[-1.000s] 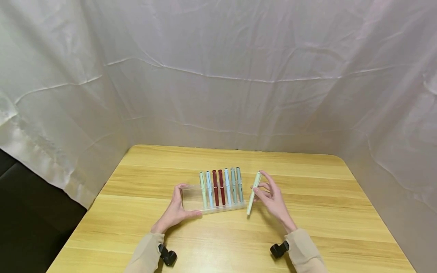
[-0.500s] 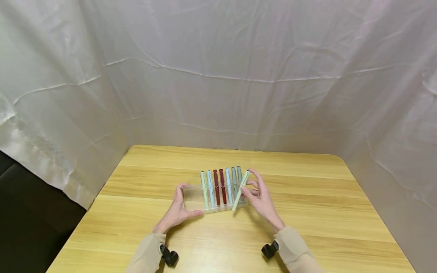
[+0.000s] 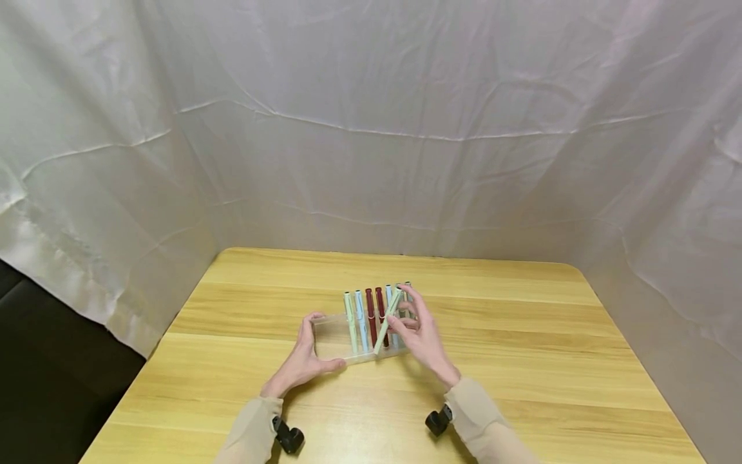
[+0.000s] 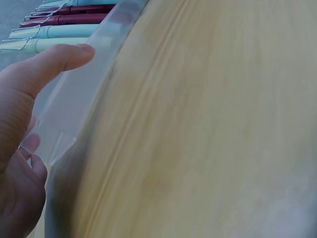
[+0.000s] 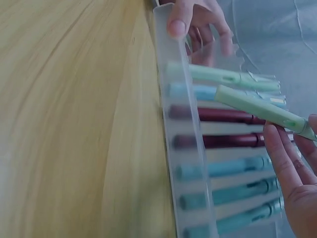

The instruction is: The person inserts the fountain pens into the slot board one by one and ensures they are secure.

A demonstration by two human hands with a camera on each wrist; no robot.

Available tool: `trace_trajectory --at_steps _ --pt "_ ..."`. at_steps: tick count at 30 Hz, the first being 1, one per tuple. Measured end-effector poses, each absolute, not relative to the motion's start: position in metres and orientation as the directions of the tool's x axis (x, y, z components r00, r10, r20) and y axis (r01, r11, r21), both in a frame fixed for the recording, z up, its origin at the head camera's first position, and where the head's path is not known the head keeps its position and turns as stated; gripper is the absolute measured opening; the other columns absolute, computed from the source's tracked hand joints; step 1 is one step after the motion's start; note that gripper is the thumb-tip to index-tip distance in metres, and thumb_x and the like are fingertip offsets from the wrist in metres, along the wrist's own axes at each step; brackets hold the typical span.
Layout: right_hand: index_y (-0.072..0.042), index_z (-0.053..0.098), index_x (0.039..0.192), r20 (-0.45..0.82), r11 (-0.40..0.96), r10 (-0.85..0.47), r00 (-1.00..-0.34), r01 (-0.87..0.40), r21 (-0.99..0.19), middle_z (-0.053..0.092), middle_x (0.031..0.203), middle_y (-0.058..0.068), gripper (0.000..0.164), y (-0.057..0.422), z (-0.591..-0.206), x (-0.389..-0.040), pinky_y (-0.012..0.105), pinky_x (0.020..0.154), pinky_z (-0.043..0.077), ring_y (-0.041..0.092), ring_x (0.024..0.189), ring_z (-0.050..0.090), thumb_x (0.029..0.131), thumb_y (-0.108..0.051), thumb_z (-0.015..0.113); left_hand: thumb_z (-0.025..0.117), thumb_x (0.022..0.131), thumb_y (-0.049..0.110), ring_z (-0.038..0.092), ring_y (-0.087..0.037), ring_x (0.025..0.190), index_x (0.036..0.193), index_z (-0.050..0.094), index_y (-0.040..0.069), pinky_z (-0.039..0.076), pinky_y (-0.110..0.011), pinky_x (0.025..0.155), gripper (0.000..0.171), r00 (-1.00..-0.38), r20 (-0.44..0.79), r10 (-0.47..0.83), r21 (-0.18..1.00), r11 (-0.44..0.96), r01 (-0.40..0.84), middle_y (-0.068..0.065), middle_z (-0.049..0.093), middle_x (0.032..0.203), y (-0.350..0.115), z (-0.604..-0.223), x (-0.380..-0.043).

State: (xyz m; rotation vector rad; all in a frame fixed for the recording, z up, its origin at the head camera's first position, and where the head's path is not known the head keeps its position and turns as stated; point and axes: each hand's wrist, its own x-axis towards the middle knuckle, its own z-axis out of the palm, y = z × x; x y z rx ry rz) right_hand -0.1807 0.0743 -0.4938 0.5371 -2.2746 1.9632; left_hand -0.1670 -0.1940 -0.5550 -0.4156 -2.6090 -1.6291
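Note:
My left hand [image 3: 304, 359] grips the left end of a clear plastic pen stand [image 3: 330, 340], thumb along its front wall and fingers behind. A row of capped pens leans in it: a light green pen [image 5: 213, 73], a light blue pen [image 5: 198, 92], two dark red pens [image 5: 228, 141], another light blue pen [image 5: 237, 167] and two grey-green pens [image 5: 242, 191]. My right hand [image 3: 428, 341] pinches a second light green pen [image 3: 387, 322] near its cap. That pen is tilted, in front of the row and above the stand, its lower end toward the stand's front wall.
The stand is on a light wooden table [image 3: 551, 361]. Pale curtains [image 3: 377, 180] enclose the back and sides. A black surface [image 3: 52, 361] lies beyond the table's left edge. Each sleeve carries a small black wrist camera [image 3: 438, 420].
My right hand has carried the light green pen leftward, from beside the stand's right end to in front of the red pens. The left hand and the stand have shifted slightly right.

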Motion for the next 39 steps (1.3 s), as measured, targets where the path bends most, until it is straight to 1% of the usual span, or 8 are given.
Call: trace_trajectory --at_steps 5,9,16,19,23,28,34,39 --pt "-0.017 0.037 0.152 0.332 0.14 -0.199 -0.922 -0.362 -0.921 0.06 0.118 0.029 0.066 0.061 -0.493 -0.181 0.05 0.077 0.064 0.047 0.087 0.071 0.094 -0.005 0.067 0.094 0.063 0.025 0.04 -0.04 0.136 0.146 0.025 0.007 0.029 -0.067 0.12 0.109 -0.963 0.167 0.209 0.878 0.412 0.242 -0.023 0.035 0.147 -0.191 -0.555 -0.168" --pt "-0.015 0.04 0.149 0.392 0.147 -0.203 -0.897 -0.424 -0.894 0.061 0.116 0.027 0.062 0.05 -0.493 -0.18 0.044 0.075 0.065 0.044 0.083 0.073 0.094 -0.006 0.067 0.095 0.064 0.027 0.038 -0.039 0.138 0.147 0.025 0.006 0.028 -0.065 0.122 0.11 -0.963 0.17 0.211 0.876 0.414 0.246 -0.023 0.034 0.148 -0.19 -0.555 -0.169" --pt "-0.012 0.044 0.146 0.546 0.232 -0.227 -0.806 -0.589 -0.774 0.068 0.105 0.021 0.058 0.032 -0.499 -0.182 0.029 0.067 0.065 0.033 0.077 0.075 0.094 -0.007 0.069 0.095 0.065 0.029 0.038 -0.038 0.139 0.146 0.025 0.007 0.029 -0.062 0.122 0.109 -0.961 0.177 0.21 0.868 0.427 0.253 -0.022 0.035 0.148 -0.189 -0.556 -0.17" --pt "-0.011 0.044 0.146 0.58 0.275 -0.247 -0.776 -0.631 -0.726 0.07 0.103 0.018 0.058 0.026 -0.501 -0.182 0.024 0.069 0.064 0.029 0.077 0.075 0.093 -0.008 0.07 0.095 0.065 0.029 0.039 -0.039 0.138 0.146 0.025 0.007 0.03 -0.063 0.122 0.109 -0.961 0.18 0.21 0.866 0.429 0.256 -0.022 0.035 0.148 -0.189 -0.556 -0.17" --pt "-0.012 0.044 0.146 0.592 0.327 -0.264 -0.761 -0.648 -0.688 0.071 0.103 0.017 0.06 0.019 -0.504 -0.18 0.02 0.071 0.063 0.024 0.078 0.075 0.093 -0.008 0.071 0.095 0.065 0.03 0.04 -0.039 0.137 0.146 0.025 0.007 0.031 -0.063 0.121 0.11 -0.96 0.187 0.211 0.865 0.427 0.262 -0.021 0.036 0.148 -0.189 -0.556 -0.17" --pt "-0.011 0.044 0.147 0.592 0.355 -0.303 -0.747 -0.665 -0.657 0.073 0.102 0.016 0.064 0.013 -0.506 -0.179 0.019 0.072 0.063 0.022 0.078 0.075 0.09 -0.004 0.072 0.095 0.065 0.029 0.04 -0.038 0.137 0.146 0.025 0.008 0.032 -0.063 0.12 0.109 -0.958 0.189 0.217 0.868 0.419 0.266 -0.021 0.036 0.148 -0.19 -0.556 -0.17" --pt "-0.014 0.043 0.15 0.566 0.392 -0.356 -0.743 -0.669 -0.631 0.072 0.104 0.013 0.066 0.008 -0.506 -0.177 0.018 0.073 0.062 0.019 0.08 0.074 0.091 -0.005 0.072 0.094 0.067 0.031 0.036 -0.039 0.141 0.146 0.025 0.008 0.027 -0.065 0.122 0.107 -0.955 0.188 0.227 0.867 0.418 0.271 -0.02 0.034 0.15 -0.192 -0.556 -0.171" --pt "-0.012 0.047 0.147 0.576 0.419 -0.373 -0.728 -0.686 -0.595 0.073 0.098 0.01 0.063 0.006 -0.509 -0.179 0.016 0.07 0.06 0.015 0.075 0.072 0.09 -0.008 0.073 0.093 0.069 0.032 0.034 -0.039 0.142 0.147 0.024 0.008 0.026 -0.065 0.122 0.107 -0.954 0.185 0.235 0.864 0.424 0.272 -0.019 0.033 0.15 -0.192 -0.556 -0.17"
